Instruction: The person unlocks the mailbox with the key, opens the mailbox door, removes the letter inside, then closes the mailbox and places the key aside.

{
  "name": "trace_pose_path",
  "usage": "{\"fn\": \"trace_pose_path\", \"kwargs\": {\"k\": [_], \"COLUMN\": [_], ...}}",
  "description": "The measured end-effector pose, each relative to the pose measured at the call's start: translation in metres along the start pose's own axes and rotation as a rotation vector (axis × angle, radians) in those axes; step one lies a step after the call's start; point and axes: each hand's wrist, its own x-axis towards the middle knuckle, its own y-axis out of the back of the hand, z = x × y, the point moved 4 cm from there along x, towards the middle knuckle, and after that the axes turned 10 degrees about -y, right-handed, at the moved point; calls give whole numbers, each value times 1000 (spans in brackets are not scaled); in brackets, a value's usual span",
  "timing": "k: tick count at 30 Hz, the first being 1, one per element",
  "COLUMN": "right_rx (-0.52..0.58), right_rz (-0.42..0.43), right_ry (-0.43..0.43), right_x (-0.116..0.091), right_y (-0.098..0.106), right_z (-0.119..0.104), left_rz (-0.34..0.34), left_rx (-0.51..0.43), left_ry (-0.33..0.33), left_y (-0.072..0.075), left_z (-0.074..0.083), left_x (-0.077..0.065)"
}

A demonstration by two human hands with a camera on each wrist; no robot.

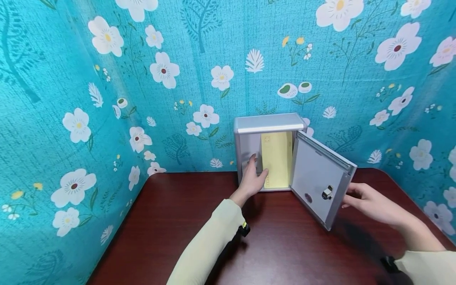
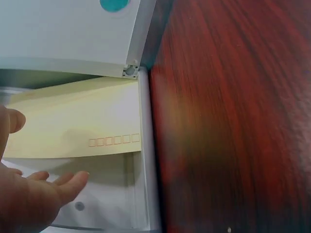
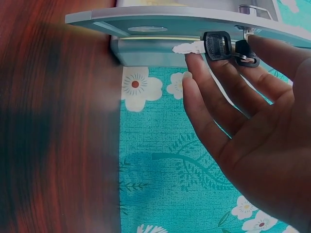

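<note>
A silver-grey metal mailbox (image 1: pixel 270 120) stands upright with its door (image 1: pixel 318 174) swung out to the right. Inside, a pale yellow envelope (image 1: pixel 279 158) leans upright against the box's right side. My left hand (image 1: pixel 252 180) reaches into the box with its fingers extended. In the left wrist view its thumb (image 2: pixel 17 120) is over the envelope and its other fingers lie beyond the envelope's edge, with no grip apparent. At the door's outer face, my right hand (image 3: pixel 262 111) pinches a black-headed key (image 3: pixel 247 52) at the lock. A second black-headed key (image 3: pixel 217 46) hangs linked to it.
The box stands on a dark red-brown wooden table (image 1: pixel 185 229), near its back edge. Teal floral cloth (image 1: pixel 206 87) covers the wall behind and the left side. On the door's inner face sits a lock cam (image 1: pixel 327 192).
</note>
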Motion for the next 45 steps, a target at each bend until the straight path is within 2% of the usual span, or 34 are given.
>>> {"fn": "trace_pose_path", "kwargs": {"k": [9, 16, 22, 33, 45], "right_rx": [17, 25, 7, 26, 35], "right_rz": [6, 2, 17, 16, 26], "right_ry": [-6, -26, -26, -20, -4], "right_x": [-2, -3, -4, -4, -5], "right_y": [1, 1, 0, -1, -2], "right_z": [-2, -2, 0, 0, -1], "left_rz": [-20, 28, 39, 82, 122], "left_rx": [18, -70, -116, -141, -111], "left_ry": [20, 104, 135, 120, 72], "left_y": [-16, -27, -32, -35, -38], "left_z": [-5, -15, -20, -18, -16], "left_x": [18, 21, 20, 17, 17]}}
